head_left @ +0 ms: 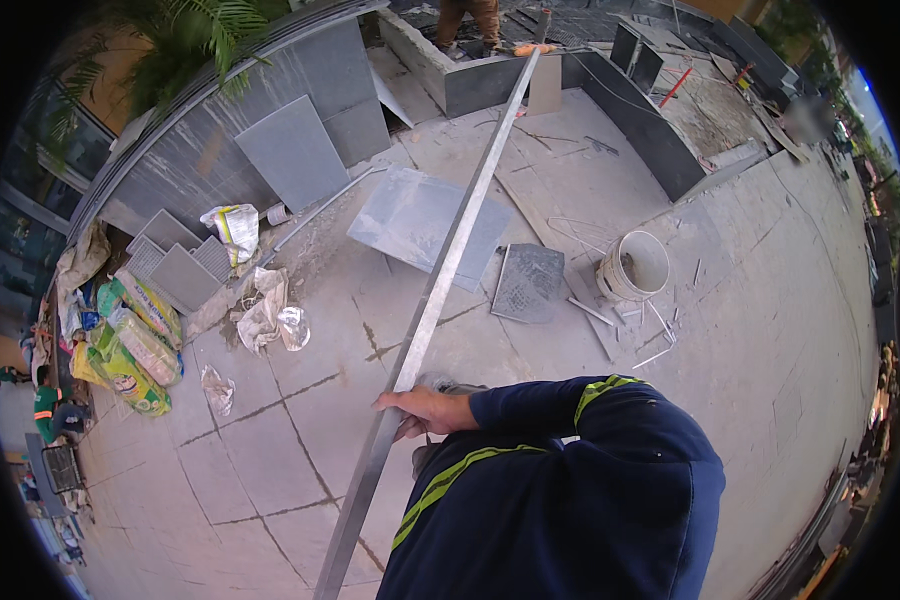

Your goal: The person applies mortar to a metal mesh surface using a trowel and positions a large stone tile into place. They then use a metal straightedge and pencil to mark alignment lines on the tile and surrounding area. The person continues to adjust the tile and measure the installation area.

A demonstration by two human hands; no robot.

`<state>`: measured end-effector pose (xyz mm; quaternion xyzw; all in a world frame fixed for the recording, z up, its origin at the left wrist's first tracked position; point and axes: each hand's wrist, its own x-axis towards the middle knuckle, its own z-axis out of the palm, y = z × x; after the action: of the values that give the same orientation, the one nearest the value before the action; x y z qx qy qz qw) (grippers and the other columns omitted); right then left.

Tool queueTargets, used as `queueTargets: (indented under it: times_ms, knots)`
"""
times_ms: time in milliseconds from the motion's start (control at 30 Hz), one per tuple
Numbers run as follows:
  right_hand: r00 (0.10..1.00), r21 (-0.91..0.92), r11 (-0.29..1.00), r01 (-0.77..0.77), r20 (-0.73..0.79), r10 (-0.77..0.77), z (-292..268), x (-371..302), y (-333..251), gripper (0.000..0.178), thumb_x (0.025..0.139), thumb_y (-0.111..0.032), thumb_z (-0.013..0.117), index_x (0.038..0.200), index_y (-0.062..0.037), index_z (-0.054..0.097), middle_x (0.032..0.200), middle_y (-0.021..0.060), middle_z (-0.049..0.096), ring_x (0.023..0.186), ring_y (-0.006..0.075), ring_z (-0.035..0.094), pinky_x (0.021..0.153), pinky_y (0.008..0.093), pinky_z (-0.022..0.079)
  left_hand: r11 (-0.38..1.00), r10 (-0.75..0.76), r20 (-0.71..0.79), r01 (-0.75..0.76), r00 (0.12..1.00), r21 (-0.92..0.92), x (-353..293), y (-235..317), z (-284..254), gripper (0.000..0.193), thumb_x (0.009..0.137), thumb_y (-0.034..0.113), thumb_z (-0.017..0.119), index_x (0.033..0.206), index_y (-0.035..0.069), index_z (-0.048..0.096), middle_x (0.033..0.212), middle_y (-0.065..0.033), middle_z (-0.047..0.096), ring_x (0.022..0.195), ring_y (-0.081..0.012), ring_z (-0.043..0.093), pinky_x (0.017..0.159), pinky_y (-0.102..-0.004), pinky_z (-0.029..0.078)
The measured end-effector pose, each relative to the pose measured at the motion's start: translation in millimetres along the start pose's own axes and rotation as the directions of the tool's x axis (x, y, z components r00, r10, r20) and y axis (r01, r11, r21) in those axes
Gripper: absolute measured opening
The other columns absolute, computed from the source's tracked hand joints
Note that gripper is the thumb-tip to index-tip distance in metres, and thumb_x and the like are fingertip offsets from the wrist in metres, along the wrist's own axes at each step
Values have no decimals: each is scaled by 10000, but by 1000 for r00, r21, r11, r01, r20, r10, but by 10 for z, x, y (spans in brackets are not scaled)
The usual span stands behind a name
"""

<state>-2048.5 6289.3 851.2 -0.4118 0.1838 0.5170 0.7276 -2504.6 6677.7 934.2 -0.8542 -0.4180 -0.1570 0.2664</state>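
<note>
A long, straight metal bar [467, 215] with a rectangular section runs from the lower edge to the low wall at the back. My right hand [425, 410] is closed around its nearer half, with the thumb lying along the top face. The dark blue sleeve [530, 402] with a yellow-green stripe reaches in from the right. Beyond the hand, the bar passes above a large grey slab [420, 222] raised off the floor. At the bar's far end is a small orange thing [533, 49] whose kind I cannot make out. My left hand is out of view.
A white bucket [634, 268] stands right of a dark textured tile [530, 283], with offcuts beside it. Filled bags [135, 365] and stacked tiles [178, 262] lie left. Another person's legs [467, 25] show behind the low wall [488, 85]; a person crouches [52, 408] far left.
</note>
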Motion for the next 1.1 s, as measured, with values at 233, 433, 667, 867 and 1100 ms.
queueTargets:
  times_ms: [233,433,667,867,1100]
  knots:
    - [949,29,973,228,-229,-216,44,-243,1123,553,874,-443,752,1173,13,660,1053,128,729,830,227,741,625,287,595,939,339,-46,-341,939,-40,210,-408,940,269,789,144,594,1042,150,686,1091,-86,664,1116,-356,596,1046,-610,369]
    - [790,20,944,330,-553,-264,-143,-1106,2090,582,868,-407,745,1162,88,660,1031,154,721,824,258,744,671,326,633,768,638,224,-587,737,-256,185,-216,967,273,779,139,627,1047,134,679,1097,-100,670,1121,-361,609,1038,-606,391]
    - [592,148,859,491,-780,-203,-1275,-1806,2871,531,838,-384,767,1106,69,689,986,138,728,783,244,729,690,339,621,553,824,435,-688,364,-470,-220,854,294,288,766,134,667,1054,114,671,1105,-116,676,1128,-367,625,1028,-601,417]
    - [342,103,721,685,-920,-193,-3074,-2465,3235,423,855,-323,772,1038,45,673,892,123,705,712,230,697,601,351,578,423,848,519,-726,108,-541,-1318,2379,-708,307,756,129,701,1059,97,663,1112,-130,682,1133,-372,639,1019,-597,439]
    - [222,56,691,721,-963,-154,-5234,-3739,3357,333,862,-286,783,918,27,682,787,88,672,619,196,633,527,354,496,305,952,228,-722,206,-621,-2862,3327,-1504,460,665,191,800,1080,56,654,1069,-174,691,992,-385,663,882,-496,513]
